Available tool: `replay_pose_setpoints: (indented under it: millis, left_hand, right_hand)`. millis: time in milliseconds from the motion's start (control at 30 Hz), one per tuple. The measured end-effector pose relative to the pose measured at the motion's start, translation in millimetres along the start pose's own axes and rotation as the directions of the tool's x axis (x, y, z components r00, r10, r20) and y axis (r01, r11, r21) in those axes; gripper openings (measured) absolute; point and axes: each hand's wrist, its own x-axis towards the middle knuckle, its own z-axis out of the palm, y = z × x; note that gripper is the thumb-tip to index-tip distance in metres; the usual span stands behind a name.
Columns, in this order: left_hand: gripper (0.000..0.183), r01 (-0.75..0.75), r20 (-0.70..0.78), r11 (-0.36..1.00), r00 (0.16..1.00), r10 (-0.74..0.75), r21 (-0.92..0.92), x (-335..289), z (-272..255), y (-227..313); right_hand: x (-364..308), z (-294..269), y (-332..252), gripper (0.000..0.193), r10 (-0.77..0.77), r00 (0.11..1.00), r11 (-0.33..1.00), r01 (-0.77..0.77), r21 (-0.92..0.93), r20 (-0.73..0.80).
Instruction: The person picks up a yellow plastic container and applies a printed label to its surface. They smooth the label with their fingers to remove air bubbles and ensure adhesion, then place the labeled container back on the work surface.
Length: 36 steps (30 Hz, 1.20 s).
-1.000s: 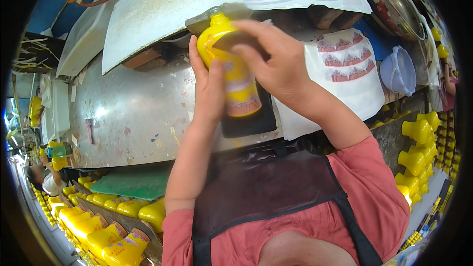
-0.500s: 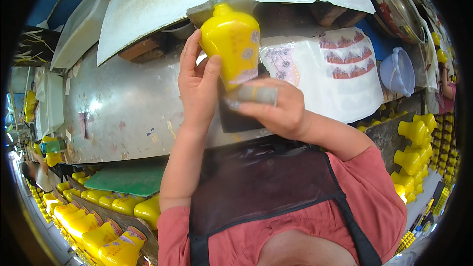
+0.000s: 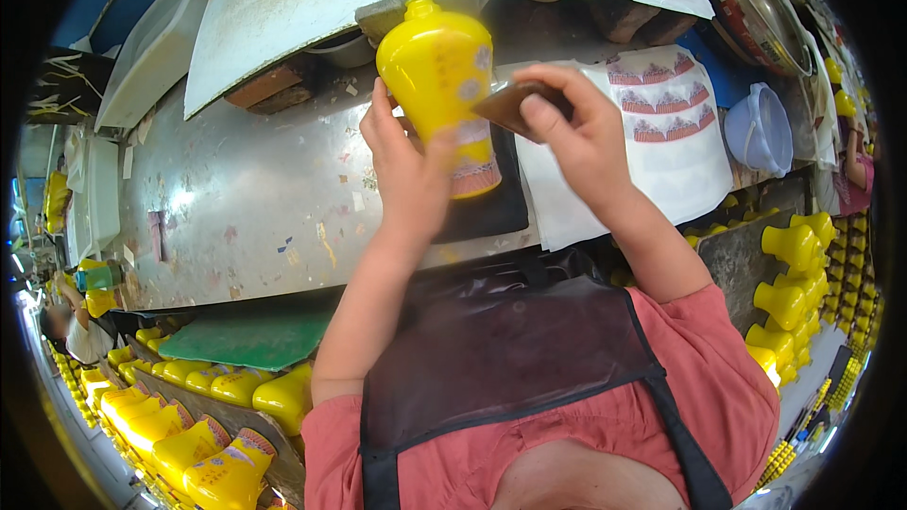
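A glossy yellow bottle (image 3: 425, 76) with purple flower prints and a pink patterned band at its base lies with its neck against a grey block (image 3: 378, 21). My left hand (image 3: 411, 170) grips its lower left side, the thumb blurred across its front. In my right hand (image 3: 590, 137), thumb and fingers pinch a flat brown scraper (image 3: 515, 109), its pointed edge at the bottle's right side. Under the bottle's base is a dark pad (image 3: 487, 212). White decal sheets (image 3: 680, 165) with pink scalloped strips lie to the right, partly behind my right hand.
A pale blue bucket (image 3: 759, 132) stands right of the sheets. Across the back lies a white board (image 3: 283, 19) on bricks (image 3: 265, 87). Many yellow bottles stand at lower left (image 3: 227, 472) and right (image 3: 789, 250). Scraps dot the metal table (image 3: 227, 246).
My right hand has moved up and right from the bottle's base, its scraper now showing brown. My left hand has shifted lower and right, and the bottle's pink base band now shows.
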Motion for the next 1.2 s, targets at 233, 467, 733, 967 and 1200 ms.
replay_pose_setpoints:
  millis: [233, 467, 733, 967, 1200]
  left_hand:
    - [0.082, 0.095, 0.082, 0.934, 0.994, -0.071, -0.345, -1, -6, -5]
    - [0.068, 0.174, 0.149, 0.728, 0.984, -0.100, -0.663, 2, -13, -6]
    - [0.078, 0.172, 0.143, 0.767, 0.984, -0.106, -0.618, 3, -12, 0]
    - [0.081, 0.215, 0.127, 0.775, 0.977, -0.173, -0.594, 5, -11, 2]
    - [0.082, 0.240, 0.161, 0.727, 0.971, -0.178, -0.643, 5, -15, 3]
  right_hand:
    - [21, 21, -2, 0.084, 0.289, 0.945, 0.896, -0.209, -0.391, 0.155]
    - [23, 23, 8, 0.100, 0.354, 0.913, 0.902, -0.274, -0.335, 0.205]
    - [17, 32, 4, 0.096, 0.331, 0.925, 0.847, -0.205, -0.490, 0.186]
    - [33, -10, 6, 0.053, 0.489, 0.814, 0.859, -0.511, -0.012, 0.313]
    - [-1, 9, 24, 0.021, 0.014, 0.985, 0.996, -0.029, -0.086, -0.172]
